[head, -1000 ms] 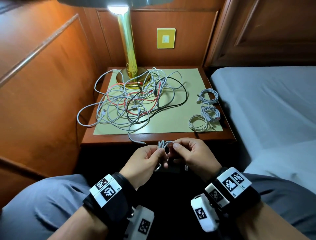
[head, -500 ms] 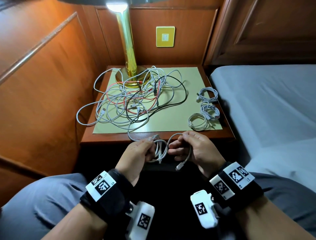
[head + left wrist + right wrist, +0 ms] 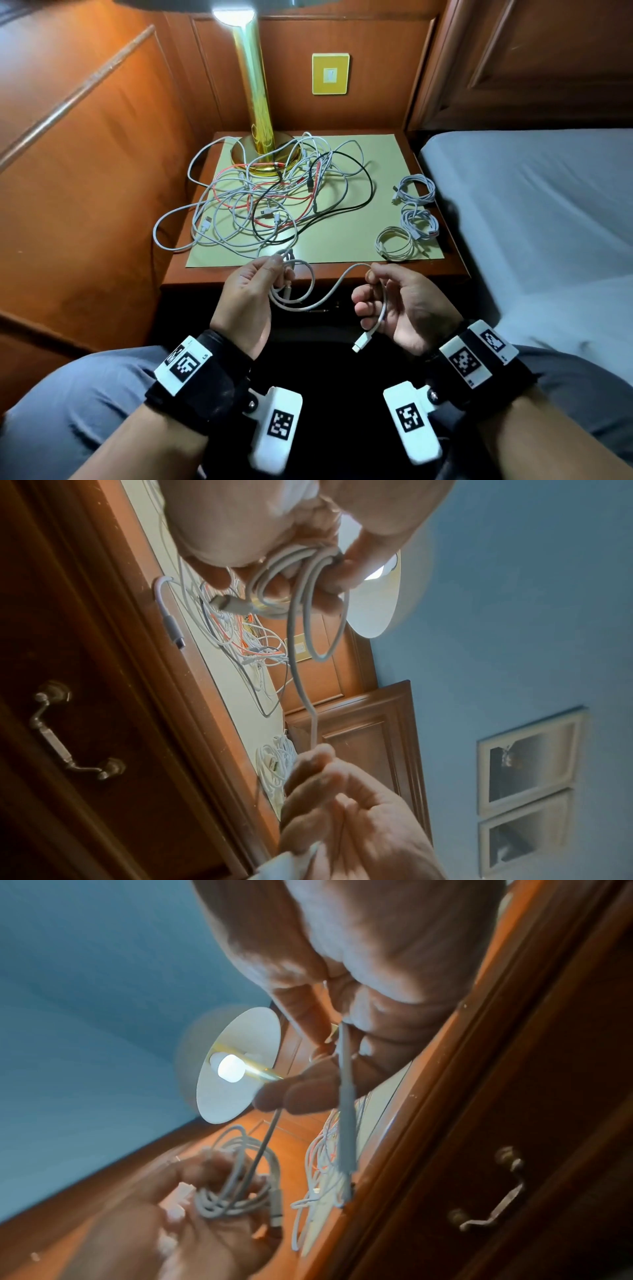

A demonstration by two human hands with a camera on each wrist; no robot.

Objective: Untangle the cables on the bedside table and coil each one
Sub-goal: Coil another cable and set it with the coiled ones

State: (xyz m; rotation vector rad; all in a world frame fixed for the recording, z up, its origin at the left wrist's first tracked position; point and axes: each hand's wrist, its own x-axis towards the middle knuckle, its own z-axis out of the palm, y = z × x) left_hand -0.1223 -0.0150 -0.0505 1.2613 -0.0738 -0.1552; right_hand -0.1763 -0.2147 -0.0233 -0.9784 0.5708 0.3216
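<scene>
A tangle of white, red and black cables lies on the bedside table around the lamp base. Three coiled white cables sit at the table's right edge. In front of the table, my left hand grips a small bundle of loops of a white cable. My right hand pinches the same cable near its free end, and the white plug hangs below the palm. In the right wrist view the cable runs between my fingertips.
A gold lamp stands at the table's back. A pale mat covers the tabletop. A bed with a grey sheet lies to the right, wood panelling to the left. Below the tabletop is a drawer with a metal handle.
My hands have moved apart. The right hand has drawn the cable's free end out to the right, so a stretch of cable now hangs between the hands.
</scene>
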